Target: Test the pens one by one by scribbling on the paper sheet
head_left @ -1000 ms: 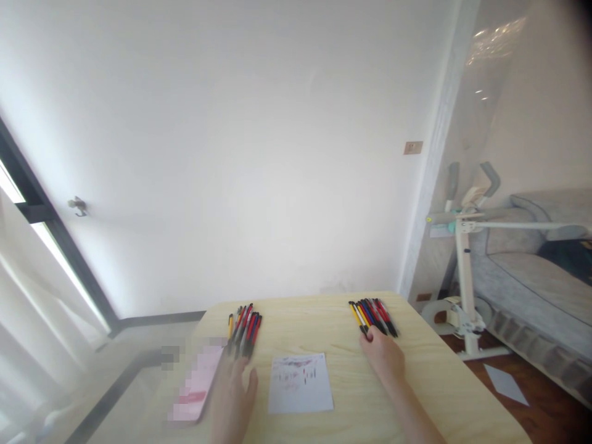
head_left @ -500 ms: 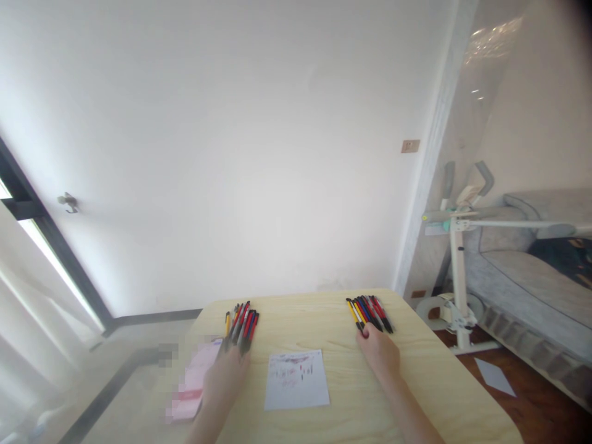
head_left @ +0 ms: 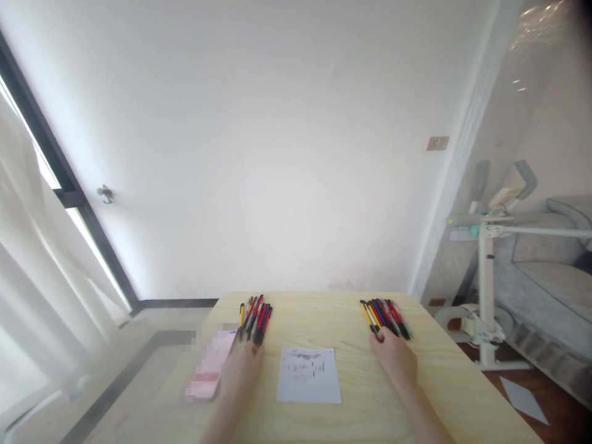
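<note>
A bunch of pens (head_left: 256, 316) in yellow, grey, red, blue and black lies at the left of the table. My left hand (head_left: 243, 362) is at their near ends, its fingers closed around some of them; the fingertips are partly blurred. On the right, a second group of pens (head_left: 385, 316) lies side by side, yellow and white at the left, then blue, red, grey and black. My right hand (head_left: 395, 354) has curled fingers, with thumb and forefinger on the near end of the leftmost pens. Between the hands lies a white sheet of paper (head_left: 309, 385) with red and dark marks.
A pink flat item (head_left: 210, 367) lies at the left edge of the light wooden table (head_left: 309, 320), partly pixelated. A white wall (head_left: 277, 154) rises behind. At right stand an exercise machine (head_left: 485, 290) and a grey sofa (head_left: 546, 283). A white sheet (head_left: 525, 401) is on the floor.
The whole view has shifted, so the table and pens appear further right. My left hand looks drawn in closer at the pens' near ends. My right hand stays at its pens.
</note>
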The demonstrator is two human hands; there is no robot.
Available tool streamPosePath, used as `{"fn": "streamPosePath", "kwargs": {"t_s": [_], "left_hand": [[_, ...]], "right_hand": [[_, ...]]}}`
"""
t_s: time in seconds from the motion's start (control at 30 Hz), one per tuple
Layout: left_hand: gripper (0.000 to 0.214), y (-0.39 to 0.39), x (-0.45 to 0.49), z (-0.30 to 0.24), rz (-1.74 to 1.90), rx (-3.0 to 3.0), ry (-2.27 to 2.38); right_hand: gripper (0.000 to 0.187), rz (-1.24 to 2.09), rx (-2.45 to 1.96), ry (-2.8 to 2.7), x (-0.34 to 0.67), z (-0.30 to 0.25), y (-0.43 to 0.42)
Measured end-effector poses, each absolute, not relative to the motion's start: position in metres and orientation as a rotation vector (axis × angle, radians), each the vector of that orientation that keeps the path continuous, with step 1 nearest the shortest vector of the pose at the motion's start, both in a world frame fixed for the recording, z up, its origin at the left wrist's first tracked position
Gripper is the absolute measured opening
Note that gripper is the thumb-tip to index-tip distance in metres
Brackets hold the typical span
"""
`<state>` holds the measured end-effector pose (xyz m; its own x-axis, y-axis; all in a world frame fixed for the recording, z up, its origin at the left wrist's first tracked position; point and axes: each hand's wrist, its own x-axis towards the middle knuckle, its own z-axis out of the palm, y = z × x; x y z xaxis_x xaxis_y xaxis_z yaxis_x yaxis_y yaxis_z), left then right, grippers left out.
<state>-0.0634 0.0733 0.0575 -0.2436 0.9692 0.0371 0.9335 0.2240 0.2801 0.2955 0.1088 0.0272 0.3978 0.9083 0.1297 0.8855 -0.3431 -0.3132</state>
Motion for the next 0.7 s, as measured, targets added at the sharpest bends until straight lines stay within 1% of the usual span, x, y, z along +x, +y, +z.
{"fn": "streamPosePath", "kwargs": {"t_s": [0.27,0.57,0.7], "left_hand": [[0.032,0.0701,-0.0601,0.0621,0.365,1.842,2.339],[0.026,0.0657,-0.0578,0.0640,0.322,1.846,2.341],[0.033,0.0664,-0.0573,0.0632,0.302,1.859,2.333]], "right_hand": [[0.031,0.122,-2.354,-1.559,0.2941,0.0306,0.1071],[0.030,0.077,-2.341,-1.572,0.2952,0.0270,0.1081],[0.031,0.083,-2.341,-1.574,0.2947,0.0277,0.1077]]}}
